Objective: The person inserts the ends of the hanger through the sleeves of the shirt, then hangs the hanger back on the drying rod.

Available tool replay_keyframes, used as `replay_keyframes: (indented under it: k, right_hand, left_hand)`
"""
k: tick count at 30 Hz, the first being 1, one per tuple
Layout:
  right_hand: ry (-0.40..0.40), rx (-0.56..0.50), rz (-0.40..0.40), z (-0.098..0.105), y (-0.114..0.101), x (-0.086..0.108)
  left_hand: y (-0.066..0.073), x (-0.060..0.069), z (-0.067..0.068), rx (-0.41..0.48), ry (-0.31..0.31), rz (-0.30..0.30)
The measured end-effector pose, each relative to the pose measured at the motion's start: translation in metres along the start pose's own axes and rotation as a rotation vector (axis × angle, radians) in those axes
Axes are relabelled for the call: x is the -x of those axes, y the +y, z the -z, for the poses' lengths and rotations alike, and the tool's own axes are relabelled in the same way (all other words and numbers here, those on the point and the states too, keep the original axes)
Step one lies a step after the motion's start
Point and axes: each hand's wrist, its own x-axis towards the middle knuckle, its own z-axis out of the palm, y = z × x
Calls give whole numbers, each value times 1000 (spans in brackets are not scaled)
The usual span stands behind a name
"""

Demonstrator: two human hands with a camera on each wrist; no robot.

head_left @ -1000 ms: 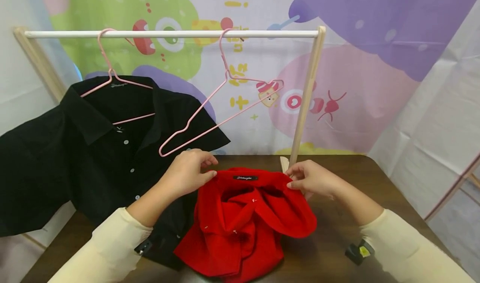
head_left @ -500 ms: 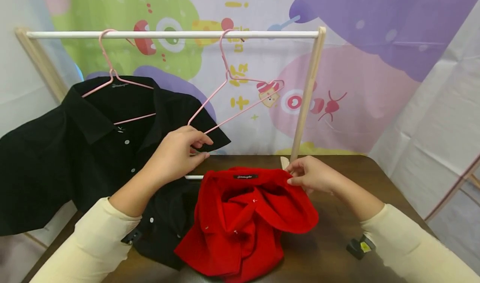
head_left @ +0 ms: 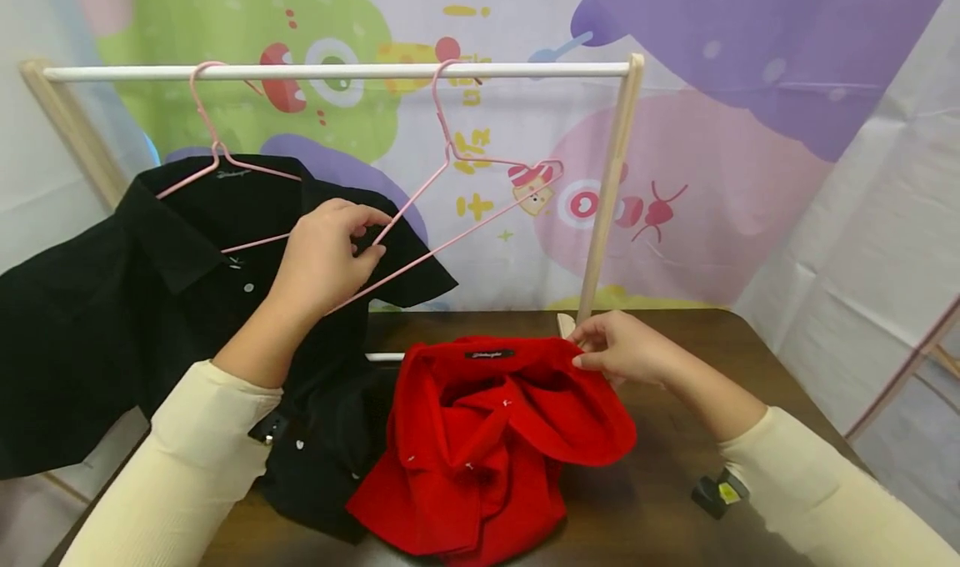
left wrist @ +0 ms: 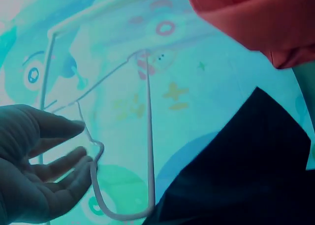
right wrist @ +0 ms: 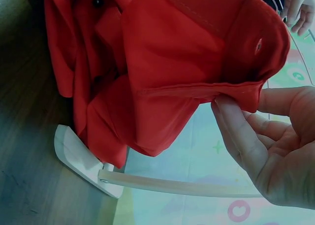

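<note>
A red shirt (head_left: 517,459) with a dark neck label lies bunched on the table, its collar held up at the right. My right hand (head_left: 622,350) pinches that collar edge between thumb and fingers, as the right wrist view shows with the red cloth (right wrist: 177,52). My left hand (head_left: 330,250) is up at the left arm of a bare pink hanger (head_left: 465,238). Its thumb and fingers stand apart around the hanger wire (left wrist: 150,136); firm contact cannot be made out. The hanger hooks over a white rail (head_left: 525,70).
At the left a black shirt (head_left: 187,317) hangs from another pink hanger (head_left: 206,117) on the same rail. The rack's wooden post (head_left: 611,192) stands behind the right hand on the dark brown table (head_left: 697,333). A printed curtain (head_left: 750,175) covers the back.
My left hand has let go of the red shirt's collar and risen up and to the left to the bare hanger. My right hand keeps its hold on the shirt.
</note>
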Motion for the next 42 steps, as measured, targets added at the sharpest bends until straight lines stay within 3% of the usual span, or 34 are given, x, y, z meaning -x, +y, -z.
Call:
replay_keyframes:
  k: [5, 9, 16, 20, 27, 37, 42]
  right_hand:
    - [-8, 5, 6, 0, 0, 0]
    - [-11, 20, 25, 0, -1, -1]
    - [-20, 28, 30, -1, 0, 0]
    - [-16, 30, 24, -2, 1, 0]
    - [-22, 27, 24, -3, 2, 0]
    - [-31, 31, 12, -5, 2, -1]
    - [-34, 32, 7, -6, 3, -2]
  left_hand:
    - [-9, -11, 4, -34, -205, 88]
    - [-14, -22, 8, -33, -341, 108]
    - [-16, -36, 13, 64, -471, 141]
    - [-16, -39, 14, 94, -491, 170]
    - [-11, -39, 21, 57, -450, 191]
    - [-6, -43, 37, 59, -432, 141]
    - [-6, -46, 36, 71, -451, 157]
